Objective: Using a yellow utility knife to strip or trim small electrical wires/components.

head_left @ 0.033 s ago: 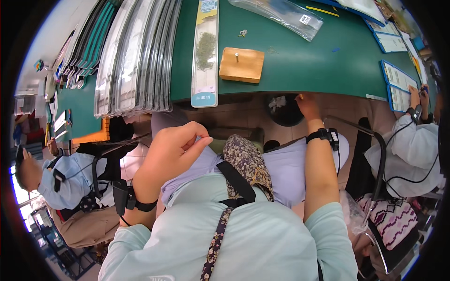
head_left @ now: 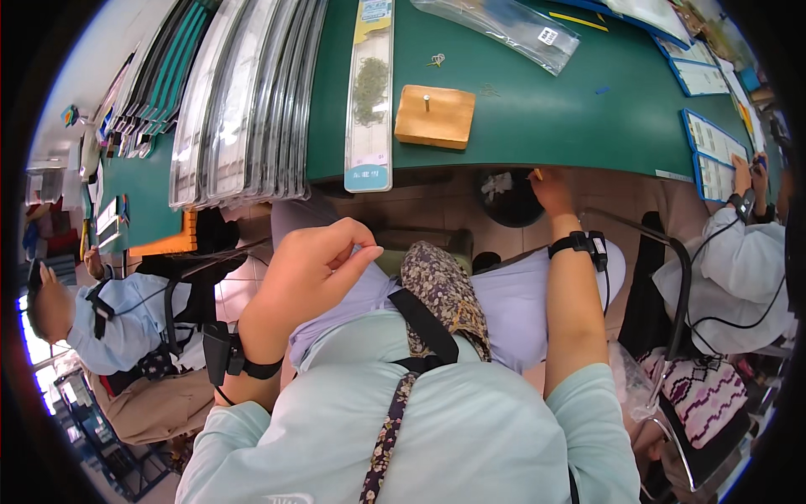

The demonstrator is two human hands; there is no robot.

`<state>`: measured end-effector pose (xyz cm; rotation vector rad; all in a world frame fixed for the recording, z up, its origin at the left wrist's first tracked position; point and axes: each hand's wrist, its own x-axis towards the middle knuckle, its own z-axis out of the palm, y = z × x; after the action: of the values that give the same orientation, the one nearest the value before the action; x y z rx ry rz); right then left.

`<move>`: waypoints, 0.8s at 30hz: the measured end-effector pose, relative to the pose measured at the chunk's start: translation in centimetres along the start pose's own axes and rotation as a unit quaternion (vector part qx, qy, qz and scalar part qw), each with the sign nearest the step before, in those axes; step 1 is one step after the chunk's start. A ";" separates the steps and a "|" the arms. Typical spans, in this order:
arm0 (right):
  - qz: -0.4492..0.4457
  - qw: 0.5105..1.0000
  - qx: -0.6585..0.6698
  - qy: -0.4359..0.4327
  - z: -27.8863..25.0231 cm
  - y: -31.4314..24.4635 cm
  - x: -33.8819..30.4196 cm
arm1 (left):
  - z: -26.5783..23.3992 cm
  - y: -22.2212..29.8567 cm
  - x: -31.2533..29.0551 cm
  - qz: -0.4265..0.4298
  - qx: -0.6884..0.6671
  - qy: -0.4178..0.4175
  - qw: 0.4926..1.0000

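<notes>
My left hand (head_left: 319, 270) hangs over my lap, its fingers curled in and the thumb reaching out beside them. Whether anything is inside that curl is hidden. Just below the desk's front edge, my right hand (head_left: 553, 193) has its fingers drawn together, with a small orange spot at the tip that I cannot make out. On the green desk (head_left: 571, 118), nearest to my hands, lie a wooden block (head_left: 449, 126) with a short metal pin standing in it and a long flat clear package (head_left: 368, 143) with dark green strands and a blue end.
Tall clear packages (head_left: 239, 109) stand in a row at the left. A clear plastic bag (head_left: 512, 29), a small metal piece (head_left: 435, 60) and blue-framed sheets (head_left: 714, 155) lie across the desk. A dark bin (head_left: 514, 210) sits below. People work on both sides.
</notes>
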<state>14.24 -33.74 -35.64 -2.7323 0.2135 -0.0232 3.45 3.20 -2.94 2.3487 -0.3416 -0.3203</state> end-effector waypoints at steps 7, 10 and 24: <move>-0.023 0.988 0.140 -0.053 -1.3 -0.6 -0.9 | 0.2 -0.6 -0.6 0.034 -0.013 0.001 0.999; -0.014 0.991 0.119 -0.057 -1.6 -1.1 -1.2 | 0.5 -1.2 -0.7 0.061 -0.031 0.007 0.998; 0.047 0.989 0.026 -0.141 -5.9 -5.1 -3.3 | 1.8 -1.1 -0.7 -0.005 -0.257 -0.072 0.964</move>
<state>11.44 -30.88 -28.18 -2.6309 0.2546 0.3762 2.45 3.09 -4.86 1.8224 -0.2756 -0.5186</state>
